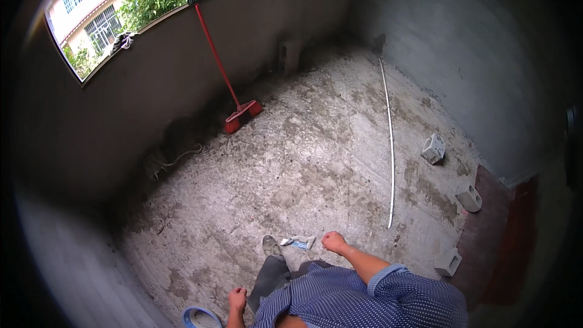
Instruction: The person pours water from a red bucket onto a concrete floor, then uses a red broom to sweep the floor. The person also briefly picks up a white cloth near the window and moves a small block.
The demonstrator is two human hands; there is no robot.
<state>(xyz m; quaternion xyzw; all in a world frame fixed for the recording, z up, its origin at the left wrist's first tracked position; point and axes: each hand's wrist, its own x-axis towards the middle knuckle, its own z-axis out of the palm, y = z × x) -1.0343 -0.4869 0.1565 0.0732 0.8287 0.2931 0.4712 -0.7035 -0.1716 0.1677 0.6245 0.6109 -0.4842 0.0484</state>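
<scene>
My right hand [334,241] hangs in front of my body with its fingers curled, and nothing shows in it. Just left of it in the view, a crumpled blue-and-white packet or scrap [299,243] lies on the floor beside my shoe [272,246]. My left hand [237,299] is low by my left leg, fingers curled in, with no object visible in its grasp. Nearest to that hand is a round blue-rimmed bucket or basin [186,315], partly cut off by the lower edge of the picture.
A red broom [217,61] leans below the window. Along the rough concrete floor [291,168] runs a long white strip [391,146]. Several hollow blocks, one pale and speckled [433,148], sit near the right wall [455,68]. A dark red panel or strip [485,218] lies there too.
</scene>
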